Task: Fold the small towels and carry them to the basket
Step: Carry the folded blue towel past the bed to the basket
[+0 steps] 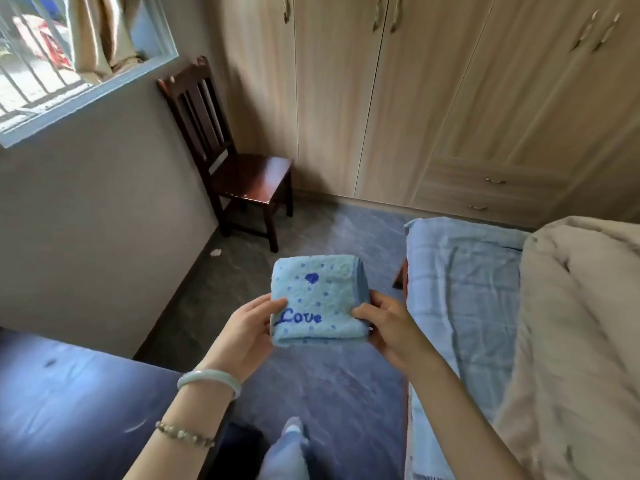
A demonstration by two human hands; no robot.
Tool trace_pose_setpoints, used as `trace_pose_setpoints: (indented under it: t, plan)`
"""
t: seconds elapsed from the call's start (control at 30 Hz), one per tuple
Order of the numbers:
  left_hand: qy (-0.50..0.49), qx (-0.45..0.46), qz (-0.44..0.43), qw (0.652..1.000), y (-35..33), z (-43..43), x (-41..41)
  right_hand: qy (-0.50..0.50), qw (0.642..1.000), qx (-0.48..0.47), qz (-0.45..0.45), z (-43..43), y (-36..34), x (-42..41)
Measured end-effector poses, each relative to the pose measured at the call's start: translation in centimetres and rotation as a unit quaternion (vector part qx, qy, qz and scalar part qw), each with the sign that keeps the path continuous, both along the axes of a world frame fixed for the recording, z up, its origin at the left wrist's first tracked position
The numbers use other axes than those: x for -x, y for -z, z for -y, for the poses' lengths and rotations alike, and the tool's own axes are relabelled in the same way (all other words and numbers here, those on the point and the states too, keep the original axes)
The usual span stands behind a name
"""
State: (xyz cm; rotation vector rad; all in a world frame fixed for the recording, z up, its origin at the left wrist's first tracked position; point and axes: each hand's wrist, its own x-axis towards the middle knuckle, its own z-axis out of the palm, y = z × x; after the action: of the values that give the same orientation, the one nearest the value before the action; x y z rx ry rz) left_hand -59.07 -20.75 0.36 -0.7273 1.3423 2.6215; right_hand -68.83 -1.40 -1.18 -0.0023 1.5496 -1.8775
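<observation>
Grip clamped at both side edges: the folded light-blue towel (318,301) is held in mid-air above the floor by left hand (247,332) and right hand (388,327); judged light, soft, floppy, best supported underneath.

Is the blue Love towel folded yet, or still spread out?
Folded. The towel is a compact square with stacked layers showing at its right edge, held between left hand and right hand.

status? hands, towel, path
Left hand and right hand grip folded blue towel by its sides. Held mid-air. No basket in view; chair ahead left.
</observation>
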Motion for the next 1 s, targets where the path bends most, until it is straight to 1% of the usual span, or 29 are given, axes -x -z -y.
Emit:
trace_pose_setpoints:
  t: [0.23,0.47,0.6,0.7,0.9,1.0]
  plan:
    - [0.016,0.019,0.017,1.000,2.9,3.9,13.8,0.038,0.999,-0.035,0.016,3.8,1.9,10.8]
    - [0.056,0.125,0.012,0.991,1.3,8.4,27.8,0.090,0.995,-0.039,0.027,7.6,0.1,23.5]
    - [0.083,0.133,0.018,0.987,0.9,9.6,34.7,0.140,0.989,-0.024,0.049,8.4,-0.5,29.3]
    - [0.102,0.147,0.026,0.984,1.0,10.1,39.0,0.158,0.985,-0.014,0.061,8.7,-0.3,33.2]
    - [0.120,0.167,0.010,0.979,2.1,11.1,51.2,0.161,0.986,0.001,0.042,9.2,0.6,44.5]
    - [0.132,0.164,0.006,0.977,2.0,10.5,58.6,0.184,0.982,0.013,0.033,8.5,0.7,51.1]
